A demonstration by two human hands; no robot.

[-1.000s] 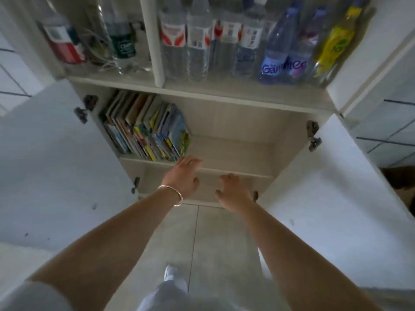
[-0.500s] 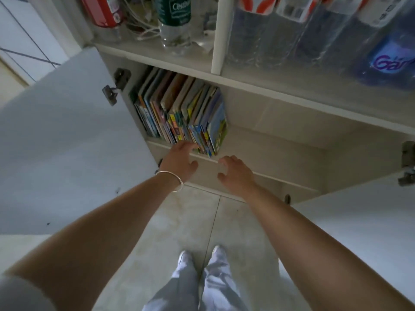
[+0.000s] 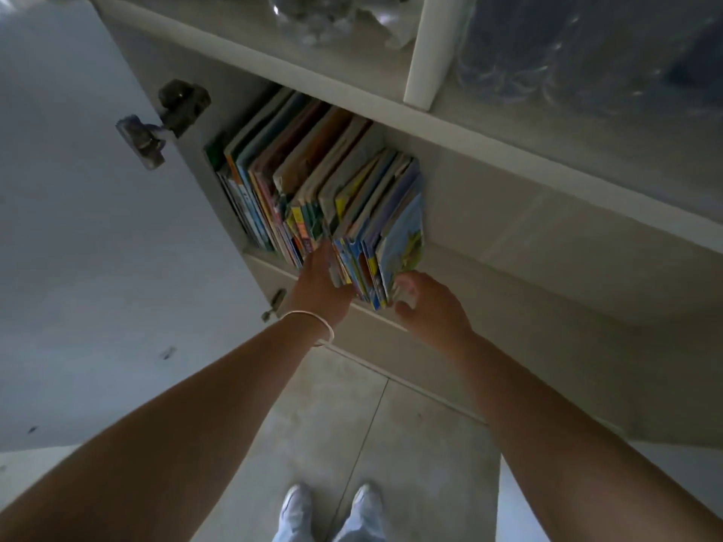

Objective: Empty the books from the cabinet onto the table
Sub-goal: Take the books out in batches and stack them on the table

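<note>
So the books point(image 3: 313, 189) are all on the cabinet's point(image 3: 508, 213) middle shelf, packed into its left end, a bit left of the middle of the frame. They're thin and colourful, look like picture books, and the whole row leans over to the right. The rest of that shelf, off to the right, is bare wood.

Both hands are at the front of the row. The left hand point(image 3: 319, 285) has its fingers pushed in between the books partway along, so the fingertips are hidden among the covers. It's touching them for sure, but I can't tell if it's actually got a grip on anything. There's a thin bangle point(image 3: 313, 324) on that wrist. The right hand point(image 3: 428, 303) is at the right end of the row, fingers curled against the bottom corner of the outermost book, the one with the blue and yellow cover point(image 3: 405, 240). Looks like contact with that cover, though how firm the hold is I can't say. The few books between the two hands stick out a little past the shelf edge.

Cabinet door point(image 3: 98, 228) hangs wide open across the left of the frame, with a dark hinge point(image 3: 164, 119) at upper left. The shelf above, along the top, has clear plastic bottles point(image 3: 567, 52), pretty blurry. At the bottom middle you can see white shoes point(image 3: 332, 506) on a tiled floor point(image 3: 352, 424).
</note>
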